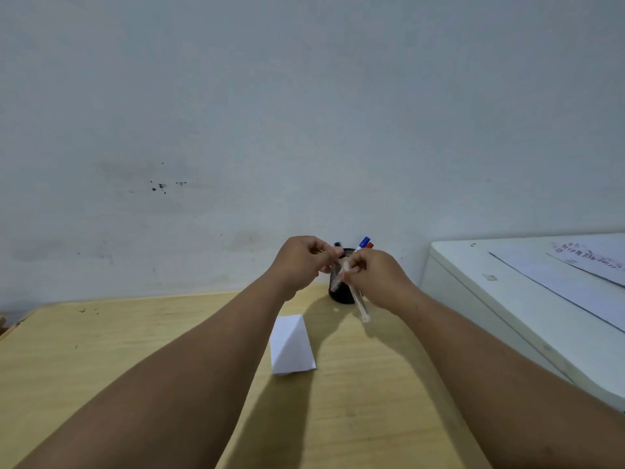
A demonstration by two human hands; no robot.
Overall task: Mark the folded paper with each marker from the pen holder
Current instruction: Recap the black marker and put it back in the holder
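head view: both hands meet above the desk [101, 350], in front of the black mesh holder [340, 292] by the wall. right hand [375, 275] grips a white marker [360, 304] slanting down; left hand [301, 262] pinches its top end, hiding part of the holder. blue and red markers [364, 242] stand inside. folded paper [291, 346] lies between the forearms; a white cabinet [507, 299] with sheets stands right

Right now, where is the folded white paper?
In the head view the folded paper lies flat on the wooden table, between the two forearms, nearer than the black mesh pen holder and below both hands.
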